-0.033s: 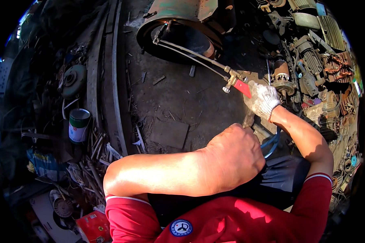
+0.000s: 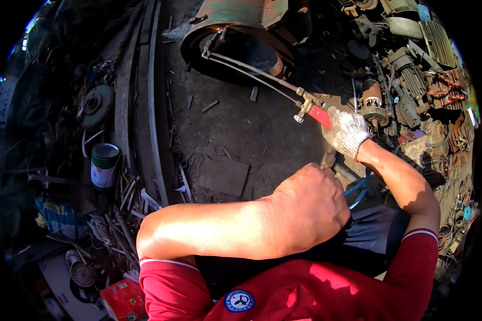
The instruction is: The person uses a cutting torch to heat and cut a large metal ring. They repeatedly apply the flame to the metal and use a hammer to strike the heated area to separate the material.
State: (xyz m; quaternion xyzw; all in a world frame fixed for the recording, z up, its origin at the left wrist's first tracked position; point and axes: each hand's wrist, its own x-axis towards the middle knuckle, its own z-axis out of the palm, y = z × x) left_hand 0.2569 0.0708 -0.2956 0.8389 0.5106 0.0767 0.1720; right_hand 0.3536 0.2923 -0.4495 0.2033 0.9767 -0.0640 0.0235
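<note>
My right hand (image 2: 348, 132), in a whitish knit glove, is closed round the red handle of a gas cutting torch (image 2: 307, 101) with brass valves and two long tubes. The torch's angled head reaches the rim of a large rusty, greenish metal cylinder (image 2: 241, 13), where a small orange glow shows at the tip. My bare left hand (image 2: 311, 211) is curled into a fist in front of my body, its back toward me; whatever its fingers hold, if anything, is hidden. A blue hose (image 2: 359, 188) hangs between my two arms.
Old motor parts and a copper-wound rotor (image 2: 371, 93) crowd the right side. Long metal bars (image 2: 154, 107) run along the left, beside a green-and-white can (image 2: 105, 166) and scrap sticks. A flat square plate (image 2: 223, 176) lies on the dirty floor.
</note>
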